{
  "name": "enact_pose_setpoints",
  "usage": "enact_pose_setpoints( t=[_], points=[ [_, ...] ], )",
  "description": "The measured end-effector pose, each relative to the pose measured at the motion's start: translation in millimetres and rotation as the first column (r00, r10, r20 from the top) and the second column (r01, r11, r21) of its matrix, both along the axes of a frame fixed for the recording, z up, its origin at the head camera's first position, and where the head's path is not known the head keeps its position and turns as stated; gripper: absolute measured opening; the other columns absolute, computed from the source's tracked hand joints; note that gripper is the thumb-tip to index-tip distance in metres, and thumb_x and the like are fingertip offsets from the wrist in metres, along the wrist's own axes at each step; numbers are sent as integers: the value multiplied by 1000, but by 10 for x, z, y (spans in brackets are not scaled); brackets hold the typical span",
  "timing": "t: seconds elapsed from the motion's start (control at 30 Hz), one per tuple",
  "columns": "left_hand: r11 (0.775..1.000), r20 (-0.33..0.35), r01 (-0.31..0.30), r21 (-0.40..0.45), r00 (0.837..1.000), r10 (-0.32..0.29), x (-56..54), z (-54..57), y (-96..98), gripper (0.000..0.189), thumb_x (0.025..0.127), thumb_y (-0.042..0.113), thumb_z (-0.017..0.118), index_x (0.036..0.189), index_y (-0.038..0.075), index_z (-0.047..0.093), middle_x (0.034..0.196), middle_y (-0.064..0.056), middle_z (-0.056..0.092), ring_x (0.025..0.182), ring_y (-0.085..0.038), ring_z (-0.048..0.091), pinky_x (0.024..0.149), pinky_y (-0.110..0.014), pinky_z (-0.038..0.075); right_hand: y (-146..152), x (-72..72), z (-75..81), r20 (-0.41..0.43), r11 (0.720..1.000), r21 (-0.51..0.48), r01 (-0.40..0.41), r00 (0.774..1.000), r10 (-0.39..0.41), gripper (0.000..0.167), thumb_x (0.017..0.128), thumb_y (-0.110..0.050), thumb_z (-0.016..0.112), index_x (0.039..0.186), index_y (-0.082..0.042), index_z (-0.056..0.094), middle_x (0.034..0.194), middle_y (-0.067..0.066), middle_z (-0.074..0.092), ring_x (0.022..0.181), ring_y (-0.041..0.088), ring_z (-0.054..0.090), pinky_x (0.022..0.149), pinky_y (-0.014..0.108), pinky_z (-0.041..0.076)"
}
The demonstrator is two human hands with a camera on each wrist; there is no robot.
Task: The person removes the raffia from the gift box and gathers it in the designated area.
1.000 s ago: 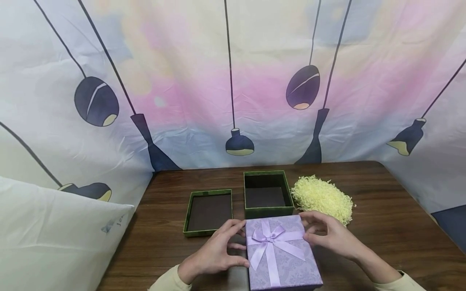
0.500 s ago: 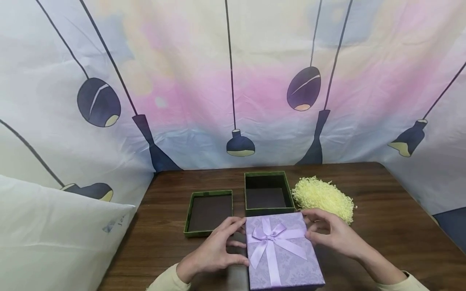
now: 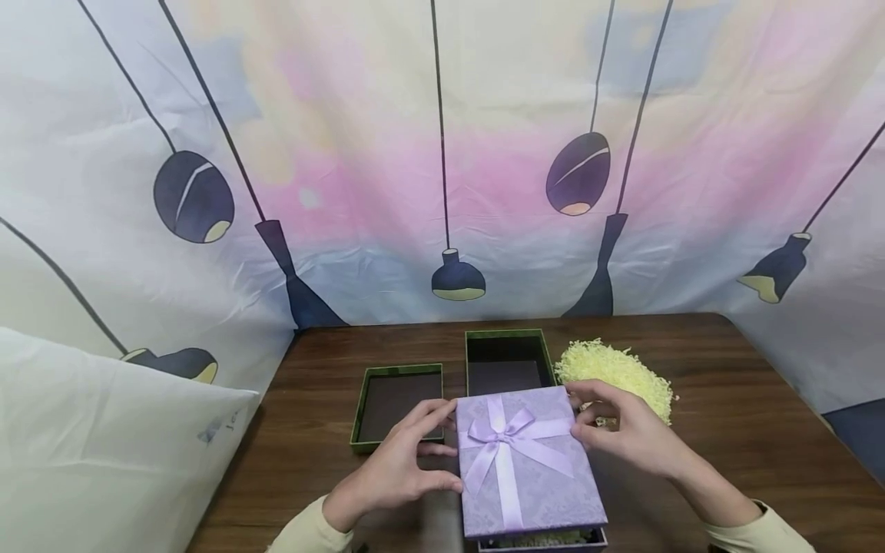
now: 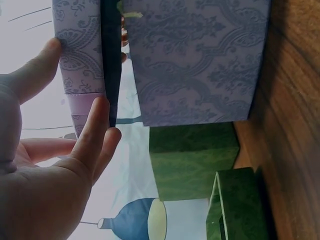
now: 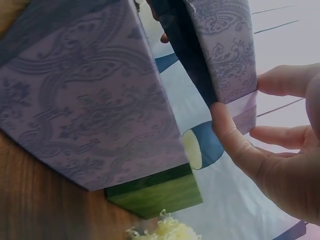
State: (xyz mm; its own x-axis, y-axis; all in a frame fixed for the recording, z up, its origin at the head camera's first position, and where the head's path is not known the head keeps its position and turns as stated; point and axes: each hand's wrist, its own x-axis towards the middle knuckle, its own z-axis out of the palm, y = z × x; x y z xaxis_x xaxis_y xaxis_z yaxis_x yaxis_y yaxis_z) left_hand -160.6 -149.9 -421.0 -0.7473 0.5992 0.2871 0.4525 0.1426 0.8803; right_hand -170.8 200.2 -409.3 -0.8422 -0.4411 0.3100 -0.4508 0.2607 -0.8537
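A lilac gift box lid (image 3: 546,491) with a ribbon bow is raised off its patterned box (image 4: 200,60). In the wrist views a gap shows between the lid's dark inside edge and the box's upper rim. My left hand (image 3: 397,465) grips the lid's left side, thumb and fingers along its edge. On the opposite side my right hand (image 3: 636,434) holds the lid, its thumb and fingertips on the side wall and lower edge. Pale yellow shredded filler (image 3: 546,538) peeks out of the box under the lid's front edge. The lid hides most of the box in the head view.
Behind the lilac box stands an open green box (image 3: 508,357) with a dark inside. Left of it lies a shallow green lid (image 3: 401,392), inside up. A heap of yellow shredded paper (image 3: 618,372) sits on the right of the wooden table (image 3: 719,384). A printed cloth hangs behind.
Both hands have lifted the lilac lid up and slightly away, off its box. The box's front rim and the filler inside now show below it.
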Motion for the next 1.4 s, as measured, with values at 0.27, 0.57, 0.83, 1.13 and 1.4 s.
enact_pose_setpoints(
  t=[0.27,0.57,0.83,1.13,1.4],
  points=[
    [1000,-42,2,28,999,-1,-60,67,-93,91,77,16,83,151,5,32,144,-15,38,122,-34,50,88,-38,59,-80,-90,72,9,1000,-20,18,1000,-17,50,87,-4,72,133,2,53,112,22,62,88,10,66,64,34,62],
    [998,-121,-23,67,992,31,-120,182,-213,86,76,10,83,149,4,37,146,-15,37,126,-22,48,89,-36,58,-214,-191,225,68,997,-51,55,996,-51,53,85,-8,75,132,1,53,121,21,61,92,14,68,70,38,63],
    [996,-140,-70,56,987,77,-128,289,-296,89,75,9,84,150,8,36,147,-11,36,126,-15,47,90,-37,58,-300,-239,366,92,991,36,125,987,-128,51,86,-19,76,132,-7,58,106,12,69,90,14,69,58,32,59],
    [996,-171,-67,59,982,76,-145,333,-382,91,73,3,84,151,6,35,149,-12,32,128,-14,44,91,-37,57,-397,-278,458,63,993,14,114,991,-115,51,85,-18,77,130,-4,60,90,9,71,87,18,68,64,30,60],
    [992,-224,-51,113,972,75,-128,343,-477,91,73,-4,81,150,-1,33,150,-19,32,129,-16,42,91,-36,57,-510,-290,480,31,994,-25,103,994,-102,50,84,-14,78,129,-4,61,93,12,70,85,14,67,66,32,62]
  ],
)
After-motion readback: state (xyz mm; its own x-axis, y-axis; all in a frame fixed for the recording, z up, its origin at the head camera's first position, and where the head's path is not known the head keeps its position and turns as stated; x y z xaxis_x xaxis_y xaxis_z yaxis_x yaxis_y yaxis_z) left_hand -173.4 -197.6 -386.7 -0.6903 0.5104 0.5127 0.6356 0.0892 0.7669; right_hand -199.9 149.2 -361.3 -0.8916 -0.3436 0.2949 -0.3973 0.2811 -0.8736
